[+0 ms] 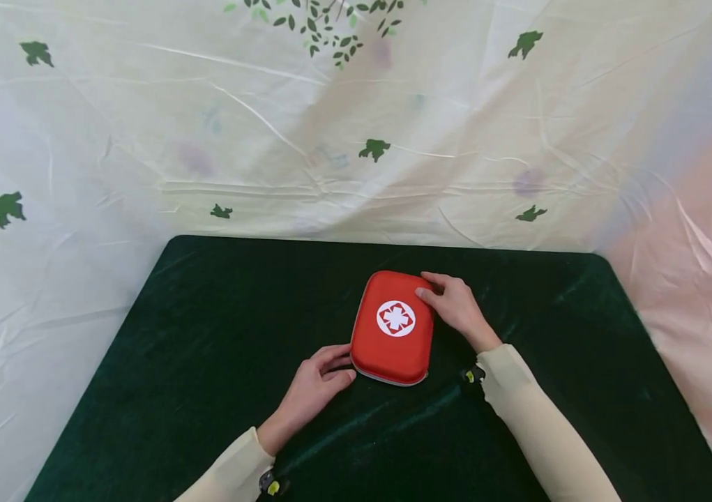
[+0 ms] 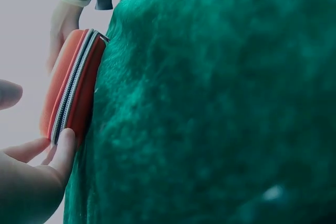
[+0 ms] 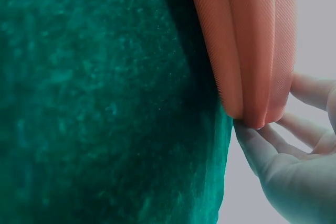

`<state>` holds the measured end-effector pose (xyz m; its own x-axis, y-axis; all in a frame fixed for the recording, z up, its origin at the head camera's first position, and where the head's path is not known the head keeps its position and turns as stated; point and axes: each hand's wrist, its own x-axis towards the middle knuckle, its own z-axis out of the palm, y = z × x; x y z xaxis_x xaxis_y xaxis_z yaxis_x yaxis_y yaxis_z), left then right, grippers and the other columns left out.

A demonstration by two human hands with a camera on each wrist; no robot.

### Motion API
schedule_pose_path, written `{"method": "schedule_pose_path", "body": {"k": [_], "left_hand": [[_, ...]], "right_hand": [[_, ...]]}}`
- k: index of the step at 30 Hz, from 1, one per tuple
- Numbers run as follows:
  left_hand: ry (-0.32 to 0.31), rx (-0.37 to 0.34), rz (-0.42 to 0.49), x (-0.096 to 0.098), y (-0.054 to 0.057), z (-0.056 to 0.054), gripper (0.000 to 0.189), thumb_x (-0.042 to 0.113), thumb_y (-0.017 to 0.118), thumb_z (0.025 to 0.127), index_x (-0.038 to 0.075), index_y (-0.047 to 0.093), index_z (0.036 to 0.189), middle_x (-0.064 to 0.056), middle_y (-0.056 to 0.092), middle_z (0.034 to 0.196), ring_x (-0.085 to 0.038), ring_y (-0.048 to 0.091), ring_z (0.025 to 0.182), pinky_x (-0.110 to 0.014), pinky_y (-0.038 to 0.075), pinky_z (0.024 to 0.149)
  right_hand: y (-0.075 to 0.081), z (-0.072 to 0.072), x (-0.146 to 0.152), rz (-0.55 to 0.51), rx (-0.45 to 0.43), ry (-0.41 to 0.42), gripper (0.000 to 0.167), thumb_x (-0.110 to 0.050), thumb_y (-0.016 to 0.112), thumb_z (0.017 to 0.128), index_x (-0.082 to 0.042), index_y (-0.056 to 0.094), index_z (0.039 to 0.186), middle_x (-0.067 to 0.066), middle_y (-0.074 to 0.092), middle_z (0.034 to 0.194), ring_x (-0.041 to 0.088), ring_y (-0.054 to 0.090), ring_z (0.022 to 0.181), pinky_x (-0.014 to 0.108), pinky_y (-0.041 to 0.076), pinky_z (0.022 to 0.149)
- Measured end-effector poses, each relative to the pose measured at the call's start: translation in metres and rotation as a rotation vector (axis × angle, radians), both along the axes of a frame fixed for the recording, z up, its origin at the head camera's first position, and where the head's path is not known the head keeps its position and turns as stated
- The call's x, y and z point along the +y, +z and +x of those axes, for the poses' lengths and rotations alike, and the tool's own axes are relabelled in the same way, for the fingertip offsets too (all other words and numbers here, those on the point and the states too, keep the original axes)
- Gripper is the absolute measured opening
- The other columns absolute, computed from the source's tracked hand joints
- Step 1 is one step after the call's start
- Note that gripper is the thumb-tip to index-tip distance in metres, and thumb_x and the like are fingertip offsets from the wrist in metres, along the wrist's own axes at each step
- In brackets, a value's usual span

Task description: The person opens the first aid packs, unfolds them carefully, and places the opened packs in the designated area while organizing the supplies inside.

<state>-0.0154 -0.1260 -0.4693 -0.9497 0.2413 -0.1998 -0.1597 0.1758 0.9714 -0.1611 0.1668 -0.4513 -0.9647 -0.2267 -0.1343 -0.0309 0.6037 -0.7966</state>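
A red zippered first-aid case with a white round emblem lies on the dark green cloth, its long side slightly tilted. At its lower left corner, my left hand touches the side with its fingertips. The left wrist view has these fingertips against the zipper, the thumb held apart. My right hand holds the upper right corner, thumb on the top face and fingers along the edge. Seen from the right wrist, its fingers press the case's rounded end.
The green velvet-like cloth covers a table with rounded far corners. Pale curtains with green bird and leaf prints hang behind and at both sides. Small dark devices with yellow parts sit on both wrists beside the cream sleeves.
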Motion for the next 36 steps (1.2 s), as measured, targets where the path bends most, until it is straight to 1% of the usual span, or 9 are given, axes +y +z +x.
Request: {"method": "schedule_pose_path", "body": {"k": [10, 17, 21, 25, 28, 31, 33, 36], "left_hand": [[-0.051, -0.084, 0.037, 0.003, 0.001, 0.002, 0.053, 0.024, 0.072, 0.097, 0.009, 0.056, 0.145, -0.010, 0.052, 0.149, -0.028, 0.057, 0.133, -0.037, 0.052, 0.104], [-0.072, -0.098, 0.042, 0.004, 0.004, 0.003, 0.054, 0.023, 0.071, 0.098, 0.009, 0.055, 0.147, -0.011, 0.052, 0.150, -0.028, 0.058, 0.132, -0.036, 0.053, 0.102], [-0.084, -0.071, 0.006, 0.004, 0.003, -0.002, 0.057, 0.023, 0.071, 0.098, 0.008, 0.052, 0.150, -0.011, 0.053, 0.149, -0.027, 0.060, 0.130, -0.035, 0.054, 0.100], [-0.109, -0.002, -0.087, 0.004, 0.001, -0.009, 0.059, 0.028, 0.069, 0.099, 0.009, 0.050, 0.152, -0.009, 0.056, 0.145, -0.024, 0.061, 0.126, -0.034, 0.055, 0.097], [-0.123, 0.034, -0.140, 0.006, 0.002, -0.015, 0.061, 0.032, 0.067, 0.100, 0.009, 0.048, 0.154, -0.006, 0.055, 0.145, -0.023, 0.060, 0.126, -0.035, 0.055, 0.096], [-0.118, 0.045, -0.170, 0.008, 0.003, -0.021, 0.063, 0.035, 0.066, 0.101, 0.009, 0.047, 0.155, -0.006, 0.053, 0.147, -0.024, 0.059, 0.127, -0.038, 0.054, 0.096], [-0.109, 0.045, -0.180, 0.009, 0.004, -0.024, 0.063, 0.035, 0.065, 0.101, 0.009, 0.047, 0.155, -0.006, 0.051, 0.148, -0.024, 0.058, 0.128, -0.039, 0.054, 0.096], [-0.091, 0.042, -0.190, 0.010, 0.004, -0.026, 0.062, 0.037, 0.064, 0.102, 0.010, 0.047, 0.155, -0.006, 0.050, 0.149, -0.025, 0.057, 0.128, -0.042, 0.053, 0.098]], "right_hand": [[0.000, -0.006, -0.007, -0.014, -0.035, 0.009, 0.055, -0.023, 0.062, 0.105, -0.006, 0.047, 0.155, 0.018, 0.059, 0.144, 0.033, 0.060, 0.114, 0.046, 0.056, 0.096], [0.003, -0.008, -0.011, -0.029, -0.039, 0.014, 0.055, -0.022, 0.062, 0.105, -0.007, 0.046, 0.156, 0.018, 0.058, 0.145, 0.034, 0.059, 0.116, 0.047, 0.056, 0.097], [0.001, -0.006, -0.010, -0.021, -0.032, 0.019, 0.056, -0.025, 0.060, 0.106, -0.008, 0.045, 0.157, 0.018, 0.057, 0.147, 0.033, 0.060, 0.116, 0.047, 0.057, 0.096], [-0.003, -0.003, -0.011, 0.005, -0.011, 0.031, 0.059, -0.027, 0.060, 0.106, -0.008, 0.041, 0.159, 0.019, 0.054, 0.150, 0.034, 0.060, 0.117, 0.047, 0.058, 0.094], [-0.003, 0.002, -0.013, 0.026, 0.012, 0.042, 0.063, -0.028, 0.059, 0.106, -0.007, 0.037, 0.161, 0.019, 0.047, 0.157, 0.036, 0.055, 0.127, 0.050, 0.054, 0.101], [-0.002, 0.007, -0.015, 0.043, 0.039, 0.053, 0.065, -0.029, 0.059, 0.106, -0.006, 0.034, 0.162, 0.016, 0.038, 0.164, 0.037, 0.045, 0.141, 0.055, 0.045, 0.110], [-0.002, 0.010, -0.015, 0.051, 0.055, 0.061, 0.066, -0.031, 0.058, 0.106, -0.006, 0.033, 0.162, 0.015, 0.033, 0.167, 0.037, 0.038, 0.148, 0.056, 0.042, 0.113], [-0.001, 0.015, -0.015, 0.035, 0.073, 0.075, 0.066, -0.033, 0.058, 0.106, -0.004, 0.033, 0.161, 0.014, 0.029, 0.168, 0.039, 0.033, 0.151, 0.058, 0.041, 0.113]]}}
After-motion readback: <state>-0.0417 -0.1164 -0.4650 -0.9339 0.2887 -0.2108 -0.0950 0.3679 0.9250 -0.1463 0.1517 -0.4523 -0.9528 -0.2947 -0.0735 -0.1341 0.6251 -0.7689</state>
